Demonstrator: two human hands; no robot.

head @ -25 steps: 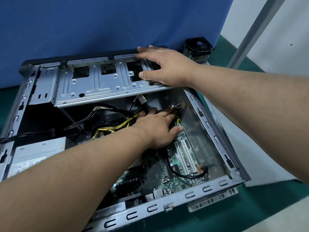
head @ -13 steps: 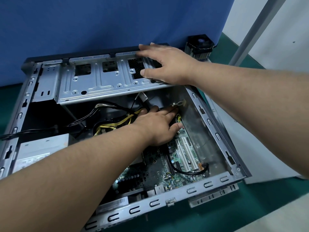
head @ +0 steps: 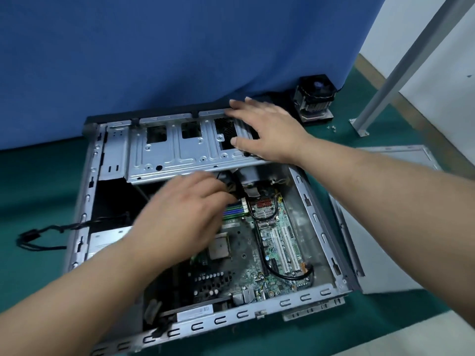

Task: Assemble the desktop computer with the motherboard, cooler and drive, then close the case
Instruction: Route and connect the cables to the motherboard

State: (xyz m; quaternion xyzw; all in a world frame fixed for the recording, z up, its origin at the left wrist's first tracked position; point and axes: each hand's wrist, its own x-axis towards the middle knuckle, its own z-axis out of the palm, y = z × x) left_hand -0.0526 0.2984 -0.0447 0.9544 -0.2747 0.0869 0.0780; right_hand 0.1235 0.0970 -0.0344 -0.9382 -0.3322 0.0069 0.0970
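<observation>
Motherboard (head: pixel 259 242) seated in open case (head: pixel 318 222), chip bare; cooler (head: pixel 314 98) on table behind, side panel (head: pixel 380 227) off at right; right hand (head: pixel 267 132) flat on drive cage (head: pixel 185 152), left hand (head: pixel 185 217) blurred among cables (head: pixel 232 186), grip indiscernible.

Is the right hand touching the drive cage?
Touching: the head view shows the right hand lying flat on the drive cage, fingers spread over its top.
</observation>
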